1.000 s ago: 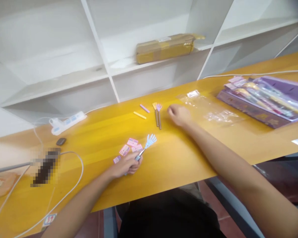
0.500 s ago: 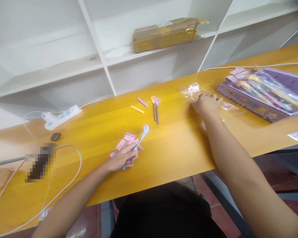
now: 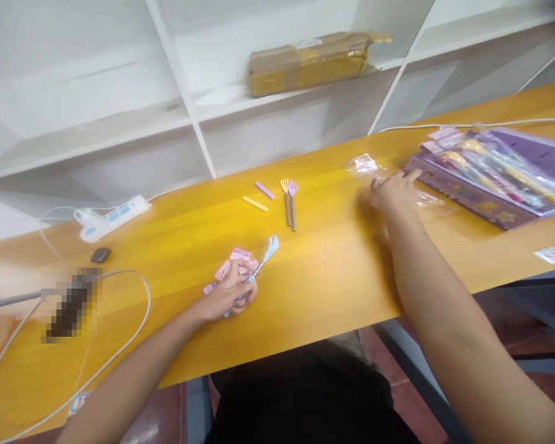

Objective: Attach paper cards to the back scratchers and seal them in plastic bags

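Observation:
My left hand [image 3: 234,293] is closed around the handle of a light blue back scratcher [image 3: 271,247], its small claw head pointing up and away to the right. Pink printed cards [image 3: 240,254] lie beside and partly under that hand. Over clear plastic wrappers [image 3: 364,164] at the right is my right hand [image 3: 395,192], fingers apart and slightly blurred; I see nothing held in it. Between the hands, a yellow back scratcher [image 3: 285,200] and a purple back scratcher [image 3: 293,206] lie side by side. A purple stick [image 3: 264,190] and a yellow stick [image 3: 255,203] rest left of them.
A purple display box [image 3: 476,191] with several bagged back scratchers stands at the right. At the left are a white power strip [image 3: 115,219], a small black object [image 3: 100,254] and a looping cable [image 3: 148,302]. A taped cardboard box [image 3: 309,65] sits on the shelf behind.
My right hand has shifted slightly right and away over the wrappers, its fingers spreading. My left hand has moved a little, keeping hold of the blue back scratcher.

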{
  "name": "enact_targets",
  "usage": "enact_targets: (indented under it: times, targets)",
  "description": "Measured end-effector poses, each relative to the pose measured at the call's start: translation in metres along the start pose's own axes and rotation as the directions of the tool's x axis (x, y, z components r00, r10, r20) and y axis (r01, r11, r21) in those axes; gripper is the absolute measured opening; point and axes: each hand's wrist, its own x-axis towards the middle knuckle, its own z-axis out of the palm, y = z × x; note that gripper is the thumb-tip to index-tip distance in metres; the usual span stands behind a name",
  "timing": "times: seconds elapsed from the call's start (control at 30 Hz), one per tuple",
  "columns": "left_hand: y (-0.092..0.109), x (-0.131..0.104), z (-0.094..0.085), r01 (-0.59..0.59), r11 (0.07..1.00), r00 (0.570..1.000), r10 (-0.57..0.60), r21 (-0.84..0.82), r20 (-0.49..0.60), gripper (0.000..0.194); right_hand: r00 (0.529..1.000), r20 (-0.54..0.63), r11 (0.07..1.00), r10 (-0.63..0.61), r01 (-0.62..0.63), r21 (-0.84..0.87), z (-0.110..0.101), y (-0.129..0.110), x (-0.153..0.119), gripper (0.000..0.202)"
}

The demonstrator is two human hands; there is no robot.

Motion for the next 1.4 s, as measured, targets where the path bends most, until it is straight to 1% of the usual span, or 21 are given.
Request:
enact_targets:
  times: [0.13,0.23,0.4,0.47,0.57,0.67,0.73,0.8,0.87,0.9,0.97,1.07,1.1,1.13,1.17,1.23,1.27,1.3,1.33,1.37,1.4]
  targets:
    - [-0.001,0.000,0.000,-0.003,1.000,1.000,0.003,0.009,-0.007,0.030,0.998,0.046,0.997,0.031,-0.027,-0.070,0.005,0.008,0.008,0.063]
    - [-0.001,0.001,-0.001,-0.006,1.000,1.000,0.006,0.019,-0.004,0.029,1.000,0.015,0.996,0.026,-0.024,-0.084,0.005,0.008,0.011,0.059]
    - [-0.001,0.001,0.000,-0.004,0.999,1.000,0.005,0.032,-0.004,0.029,0.999,-0.040,0.996,0.011,-0.014,-0.084,0.001,0.005,0.015,0.043]
    - [0.000,0.000,0.001,-0.002,0.999,1.000,0.002,0.034,-0.002,0.029,0.997,-0.073,0.998,0.008,-0.013,-0.066,0.001,0.006,0.017,0.040]
    - [0.002,0.000,0.002,-0.006,0.999,1.000,0.006,0.042,-0.001,0.030,0.989,-0.150,1.000,-0.011,0.015,0.024,0.001,0.010,0.020,0.037]
    - [0.004,0.000,0.004,-0.012,0.999,1.000,0.012,0.050,-0.002,0.030,0.979,-0.201,0.993,-0.041,0.062,0.096,-0.005,0.010,0.015,0.035]
    - [0.006,0.000,0.006,-0.014,0.999,1.000,0.014,0.043,-0.006,0.032,0.971,-0.233,0.986,-0.053,0.087,0.139,-0.015,0.005,0.007,0.037]
    - [0.007,-0.001,0.007,-0.021,0.999,1.000,0.021,0.032,-0.006,0.034,0.972,-0.231,0.957,-0.050,0.112,0.266,-0.029,-0.007,-0.006,0.037]
    - [0.007,-0.001,0.007,-0.030,1.000,1.000,0.030,0.010,-0.001,0.036,0.979,-0.192,0.899,-0.063,0.139,0.416,-0.045,-0.025,-0.023,0.036]
    - [0.006,-0.001,0.007,-0.032,0.999,0.999,0.032,-0.006,0.000,0.036,0.981,-0.166,0.860,-0.097,0.167,0.483,-0.053,-0.036,-0.032,0.035]
    - [0.004,-0.001,0.007,-0.041,0.998,0.999,0.041,-0.051,-0.006,0.037,0.969,-0.128,0.768,-0.211,0.245,0.592,-0.068,-0.056,-0.054,0.029]
    - [0.001,0.001,0.006,-0.087,0.990,0.996,0.085,-0.110,-0.024,0.038,0.907,-0.058,0.598,-0.417,0.321,0.735,-0.082,-0.083,-0.093,0.019]
    - [0.000,0.001,0.006,-0.103,0.987,0.995,0.100,-0.122,-0.029,0.039,0.876,-0.021,0.545,-0.482,0.319,0.775,-0.083,-0.089,-0.108,0.017]
    - [0.000,0.002,0.006,-0.117,0.984,0.993,0.114,-0.134,-0.035,0.041,0.832,0.023,0.485,-0.555,0.301,0.821,-0.083,-0.095,-0.123,0.017]
    - [0.000,0.002,0.007,-0.130,0.981,0.991,0.126,-0.143,-0.037,0.044,0.764,0.072,0.406,-0.641,0.258,0.877,-0.080,-0.099,-0.139,0.019]
    - [0.002,0.003,0.009,-0.147,0.977,0.989,0.142,-0.156,-0.041,0.050,0.573,0.137,0.228,-0.808,0.090,0.970,-0.069,-0.105,-0.169,0.031]
    - [0.003,0.003,0.009,-0.153,0.975,0.988,0.149,-0.160,-0.039,0.053,0.484,0.146,0.168,-0.863,0.002,0.986,-0.062,-0.108,-0.184,0.037]
    - [0.004,0.003,0.010,-0.156,0.975,0.988,0.152,-0.160,-0.036,0.057,0.423,0.146,0.131,-0.894,-0.065,0.989,-0.053,-0.109,-0.197,0.042]
    - [0.004,0.003,0.010,-0.153,0.976,0.988,0.151,-0.156,-0.029,0.061,0.403,0.142,0.113,-0.904,-0.096,0.989,-0.044,-0.111,-0.209,0.046]
    - [0.004,0.003,0.009,-0.143,0.978,0.990,0.143,-0.149,-0.016,0.064,0.411,0.132,0.098,-0.902,-0.101,0.990,-0.035,-0.111,-0.221,0.048]
    - [0.003,0.002,0.008,-0.129,0.982,0.992,0.130,-0.140,-0.003,0.067,0.431,0.113,0.084,-0.895,-0.086,0.993,-0.027,-0.111,-0.231,0.048]
